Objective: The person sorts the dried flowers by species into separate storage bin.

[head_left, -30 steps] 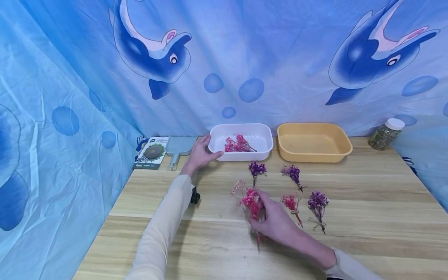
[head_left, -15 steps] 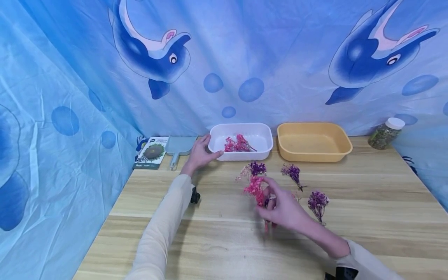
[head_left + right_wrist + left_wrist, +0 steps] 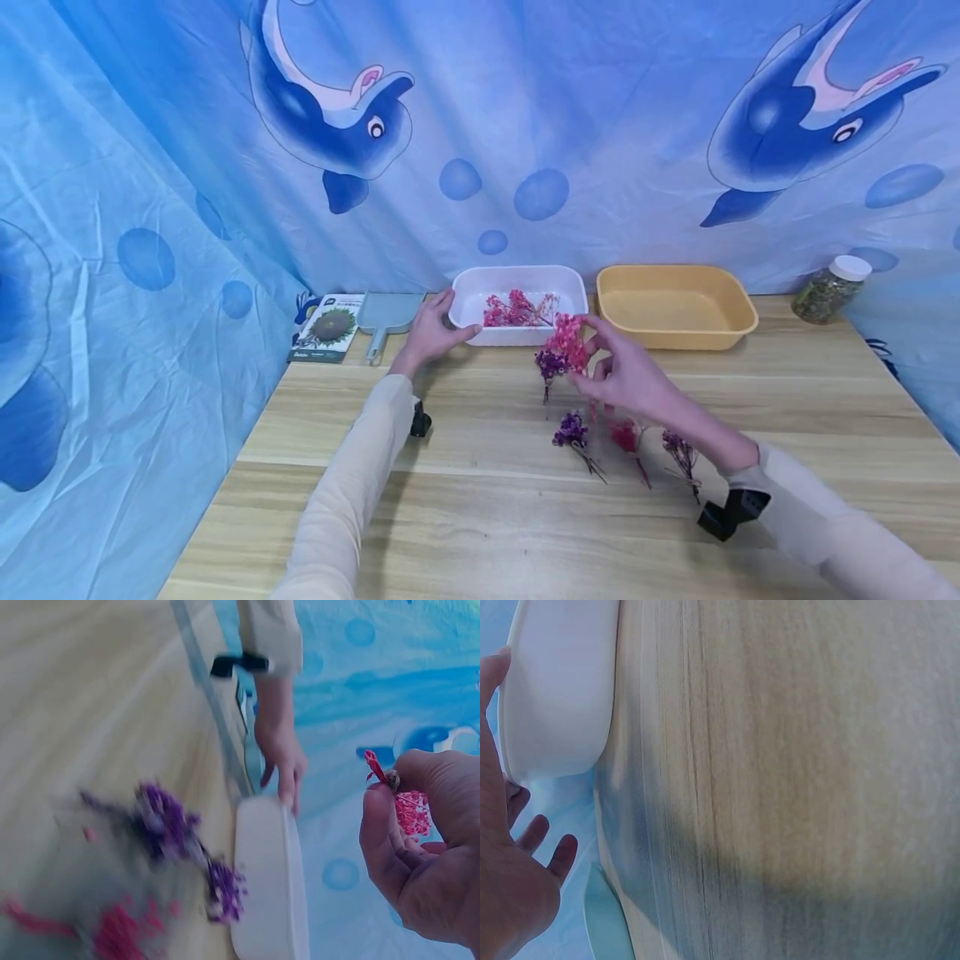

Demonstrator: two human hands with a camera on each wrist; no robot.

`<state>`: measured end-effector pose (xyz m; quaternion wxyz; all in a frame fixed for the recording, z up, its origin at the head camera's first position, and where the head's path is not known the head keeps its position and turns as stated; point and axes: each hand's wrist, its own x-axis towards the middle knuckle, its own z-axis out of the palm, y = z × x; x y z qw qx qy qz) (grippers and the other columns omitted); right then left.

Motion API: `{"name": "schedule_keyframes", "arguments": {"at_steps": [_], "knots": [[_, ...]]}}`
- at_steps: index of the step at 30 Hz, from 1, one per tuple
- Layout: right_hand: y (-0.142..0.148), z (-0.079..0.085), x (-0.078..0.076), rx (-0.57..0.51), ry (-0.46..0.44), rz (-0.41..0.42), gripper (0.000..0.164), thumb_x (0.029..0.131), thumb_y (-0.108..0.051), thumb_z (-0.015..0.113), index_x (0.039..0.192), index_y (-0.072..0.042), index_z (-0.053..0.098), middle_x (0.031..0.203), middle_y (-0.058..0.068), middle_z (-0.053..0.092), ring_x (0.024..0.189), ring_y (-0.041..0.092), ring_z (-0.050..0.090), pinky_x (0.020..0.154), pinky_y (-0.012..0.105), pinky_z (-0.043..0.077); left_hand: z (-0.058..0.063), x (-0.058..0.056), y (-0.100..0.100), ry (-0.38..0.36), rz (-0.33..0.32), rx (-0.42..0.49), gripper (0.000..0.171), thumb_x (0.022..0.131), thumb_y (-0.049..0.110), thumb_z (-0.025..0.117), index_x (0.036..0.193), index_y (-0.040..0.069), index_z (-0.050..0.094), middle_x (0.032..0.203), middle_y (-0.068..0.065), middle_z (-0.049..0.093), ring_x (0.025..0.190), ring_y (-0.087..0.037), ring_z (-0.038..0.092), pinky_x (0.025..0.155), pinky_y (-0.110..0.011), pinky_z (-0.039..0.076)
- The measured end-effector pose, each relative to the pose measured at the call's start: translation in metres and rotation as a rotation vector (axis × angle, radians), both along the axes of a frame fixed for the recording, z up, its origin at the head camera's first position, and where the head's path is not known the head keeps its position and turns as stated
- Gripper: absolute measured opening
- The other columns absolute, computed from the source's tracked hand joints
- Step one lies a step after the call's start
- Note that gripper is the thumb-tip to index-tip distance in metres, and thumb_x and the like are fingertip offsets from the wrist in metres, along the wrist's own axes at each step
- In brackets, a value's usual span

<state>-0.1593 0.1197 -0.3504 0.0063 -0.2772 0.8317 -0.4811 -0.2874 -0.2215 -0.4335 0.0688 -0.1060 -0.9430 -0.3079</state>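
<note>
My left hand (image 3: pixel 435 332) grips the left end of the white basin (image 3: pixel 517 336), thumb on the front rim and fingers at the side. In the basin lie pink dried flowers (image 3: pixel 510 312). My right hand (image 3: pixel 626 367) pinches a pink dried flower bunch (image 3: pixel 567 340) by its tied stems, close in front of the basin's right corner; the right wrist view shows the twine knot between thumb and finger. Just left of it is a purple bunch (image 3: pixel 551 364). Nearer me lie another purple bunch (image 3: pixel 572 429), a small pink bunch (image 3: pixel 626 435) and a purple one (image 3: pixel 681 454).
Right of the white basin stands a yellow basin (image 3: pixel 675 340). A lidded jar (image 3: pixel 828 292) is at the back right. Left of my left hand lie a grey-blue dustpan (image 3: pixel 386 312) and a sunflower packet (image 3: pixel 327 329). A blue dolphin-print curtain (image 3: pixel 487 125) hangs behind the wooden table (image 3: pixel 450 533).
My right hand has carried the pink bunch away from me, up to the white basin's front corner, uncovering a purple bunch on the table. The left hand stays at the basin.
</note>
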Motion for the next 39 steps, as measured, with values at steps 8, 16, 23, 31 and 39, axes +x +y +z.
{"name": "schedule_keyframes", "arguments": {"at_steps": [8, 16, 23, 31, 39], "knots": [[0.004, 0.002, -0.044, 0.047, 0.225, 0.040, 0.085, 0.079, 0.011, 0.077, 0.148, 0.010, 0.028, 0.094, 0.018, 0.061, 0.046, 0.013, 0.055, 0.036, 0.028, 0.049, 0.001, 0.000, 0.000, -0.002, 0.001, 0.004, 0.100, 0.082, 0.054, 0.075, 0.154, 0.000, 0.032, 0.160, -0.017, 0.030, 0.145, -0.036, 0.025, 0.117, -0.055, 0.021], [0.002, 0.005, -0.081, 0.184, 0.264, 0.053, 0.083, 0.082, 0.003, 0.077, 0.150, 0.003, 0.031, 0.089, 0.013, 0.065, 0.057, 0.016, 0.061, 0.046, 0.026, 0.053, 0.001, 0.001, 0.000, -0.002, 0.005, -0.002, 0.099, 0.082, 0.054, 0.075, 0.153, -0.001, 0.032, 0.160, -0.017, 0.030, 0.145, -0.037, 0.026, 0.116, -0.054, 0.022], [0.000, 0.006, -0.106, 0.295, 0.243, 0.085, 0.081, 0.084, -0.002, 0.078, 0.150, 0.004, 0.030, 0.095, 0.014, 0.065, 0.061, 0.016, 0.061, 0.054, 0.029, 0.055, 0.001, 0.003, 0.001, -0.019, 0.004, -0.014, 0.100, 0.082, 0.055, 0.074, 0.154, 0.000, 0.031, 0.160, -0.016, 0.030, 0.145, -0.036, 0.025, 0.117, -0.054, 0.022], [-0.007, 0.006, -0.132, 0.421, 0.210, 0.085, 0.080, 0.088, -0.011, 0.076, 0.151, 0.003, 0.030, 0.099, 0.015, 0.065, 0.064, 0.018, 0.061, 0.061, 0.036, 0.056, 0.000, 0.002, 0.002, -0.019, 0.017, -0.022, 0.099, 0.083, 0.054, 0.074, 0.154, 0.001, 0.031, 0.160, -0.016, 0.030, 0.146, -0.035, 0.024, 0.117, -0.052, 0.021], [-0.018, 0.003, -0.152, 0.511, 0.142, 0.065, 0.083, 0.089, -0.011, 0.074, 0.154, 0.003, 0.026, 0.118, 0.023, 0.063, 0.089, 0.032, 0.066, 0.077, 0.044, 0.057, -0.001, 0.001, 0.001, 0.001, 0.013, -0.017, 0.099, 0.082, 0.055, 0.075, 0.154, 0.001, 0.033, 0.159, -0.017, 0.031, 0.145, -0.034, 0.026, 0.117, -0.052, 0.021]]}}
